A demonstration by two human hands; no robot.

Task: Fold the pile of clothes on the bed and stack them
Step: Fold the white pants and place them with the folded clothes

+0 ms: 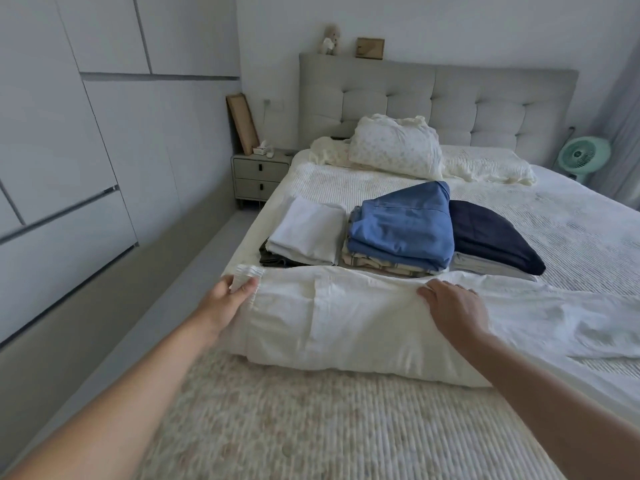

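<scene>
White trousers (346, 317): long axis crosswise before you; your left hand (230, 294) pinches the waistband end, your right hand (450, 306) presses flat mid-length.

Both bare arms are reaching forward from the near edge, spread apart and angling slightly toward each other. The left arm is stretching diagonally from the near left, wrist straight, and the left hand (231, 293) is pinching a gathered fold of white cloth (346, 317) between thumb and curled fingers. The right arm is coming in from the near right, forearm angled up and to the left. The right hand (450, 306) is lying palm down, fingers straight and close together, pressing flat on the same cloth.
</scene>
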